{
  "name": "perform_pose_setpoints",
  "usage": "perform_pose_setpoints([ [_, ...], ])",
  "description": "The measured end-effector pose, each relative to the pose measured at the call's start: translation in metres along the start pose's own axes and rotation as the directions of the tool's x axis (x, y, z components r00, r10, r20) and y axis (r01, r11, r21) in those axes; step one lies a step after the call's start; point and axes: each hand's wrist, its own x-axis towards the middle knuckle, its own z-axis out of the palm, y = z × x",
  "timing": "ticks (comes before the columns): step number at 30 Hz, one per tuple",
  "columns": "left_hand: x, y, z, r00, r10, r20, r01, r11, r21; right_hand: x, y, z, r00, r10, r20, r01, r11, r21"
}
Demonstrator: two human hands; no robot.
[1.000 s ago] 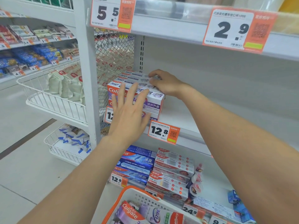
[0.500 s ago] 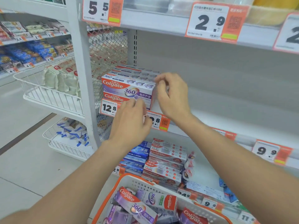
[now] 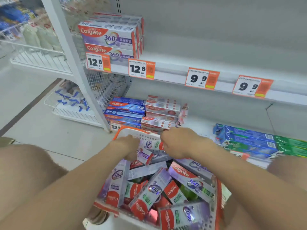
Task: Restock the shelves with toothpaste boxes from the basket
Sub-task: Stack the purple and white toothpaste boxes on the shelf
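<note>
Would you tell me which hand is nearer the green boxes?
Right. The right hand sits left of the green boxes; the left hand is farther left, both over the basket.

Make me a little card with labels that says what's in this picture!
Basket: orange rim, piled with purple toothpaste boxes
Left hand: inside the basket's far end, grip unclear
Right hand: beside it, at a box, grip unclear
Middle shelf: Colgate stack at the left end
Price tags: 12.8 and 9.9
Bottom shelf: blue boxes, red boxes, green boxes
</note>
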Motion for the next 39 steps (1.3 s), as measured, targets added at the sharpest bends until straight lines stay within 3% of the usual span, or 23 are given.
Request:
perform_pose_setpoints([
  [3, 0.018, -0.005, 0.037, 0.999, -0.031, 0.013, 0.031, 0.998, -0.049, -0.001, -0.005, 0.016, 0.985, -0.045, 0.164, 0.05, 0.998, -0.025],
  [5, 0.026, -0.011, 0.049, 0.998, -0.034, -0.053, 0.029, 0.996, -0.089, 0.001, -0.008, 0.019, 0.971, -0.077, 0.228, 0.084, 0.996, -0.018],
  [10, 0.035, -0.019, 0.063, 0.997, 0.053, -0.054, -0.052, 0.998, 0.028, 0.009, -0.01, 0.014, 0.976, -0.128, 0.175, 0.137, 0.99, -0.04],
  [15, 0.026, -0.011, 0.063, 0.947, 0.174, -0.27, -0.112, 0.967, 0.229, 0.013, -0.014, 0.015, 0.974, -0.134, 0.183, 0.147, 0.987, -0.061],
  [16, 0.024, -0.009, 0.06, 0.93, 0.187, -0.317, -0.126, 0.971, 0.203, 0.013, -0.014, 0.018, 0.973, -0.128, 0.194, 0.145, 0.986, -0.077],
  [20, 0.014, -0.005, 0.037, 0.874, 0.127, -0.468, -0.242, 0.951, -0.194, 0.013, -0.017, 0.042, 0.945, -0.112, 0.307, 0.159, 0.978, -0.132],
  [22, 0.004, -0.006, 0.025, 0.825, 0.14, -0.547, -0.255, 0.957, -0.14, 0.015, -0.016, 0.056, 0.941, -0.08, 0.328, 0.131, 0.982, -0.136],
  [24, -0.009, -0.006, 0.013, 0.781, 0.143, -0.608, -0.249, 0.964, -0.094, 0.019, -0.012, 0.065, 0.962, -0.055, 0.266, 0.066, 0.997, -0.036],
  [26, -0.022, -0.004, 0.002, 0.753, 0.11, -0.649, -0.312, 0.928, -0.204, 0.023, -0.007, 0.062, 0.993, -0.003, 0.121, -0.03, 0.962, 0.271],
  [27, -0.028, -0.003, -0.004, 0.751, 0.082, -0.656, -0.352, 0.889, -0.292, 0.024, -0.006, 0.058, 0.998, 0.042, 0.045, -0.059, 0.858, 0.511],
  [28, -0.034, -0.001, -0.009, 0.749, 0.058, -0.66, -0.379, 0.855, -0.355, 0.024, -0.006, 0.051, 0.996, 0.086, 0.002, -0.058, 0.651, 0.757],
  [29, -0.04, 0.0, -0.013, 0.742, 0.039, -0.67, -0.391, 0.837, -0.384, 0.023, -0.006, 0.044, 0.992, 0.123, -0.022, -0.025, 0.368, 0.929],
  [30, -0.046, 0.002, -0.016, 0.735, 0.031, -0.677, -0.39, 0.836, -0.386, 0.022, -0.006, 0.038, 0.986, 0.167, -0.01, -0.007, 0.102, 0.995],
  [31, -0.051, 0.004, -0.017, 0.728, 0.037, -0.685, -0.389, 0.845, -0.368, 0.019, -0.006, 0.033, 0.978, 0.208, 0.01, 0.007, -0.081, 0.997],
  [32, -0.055, 0.006, -0.017, 0.728, 0.064, -0.682, -0.405, 0.843, -0.353, 0.015, -0.006, 0.028, 0.971, 0.24, 0.014, 0.024, -0.155, 0.988],
  [34, -0.056, 0.004, -0.013, 0.776, 0.152, -0.612, -0.472, 0.784, -0.404, 0.011, -0.006, 0.025, 0.956, 0.292, -0.019, 0.038, -0.06, 0.997],
  [36, -0.053, -0.008, -0.004, 0.887, 0.229, -0.401, -0.423, 0.753, -0.504, 0.01, -0.005, 0.029, 0.941, 0.336, -0.045, -0.004, 0.145, 0.989],
  [39, -0.034, -0.031, 0.029, 0.984, 0.078, -0.162, -0.132, 0.927, -0.351, 0.007, -0.006, 0.032, 0.923, 0.359, -0.141, -0.078, 0.531, 0.844],
])
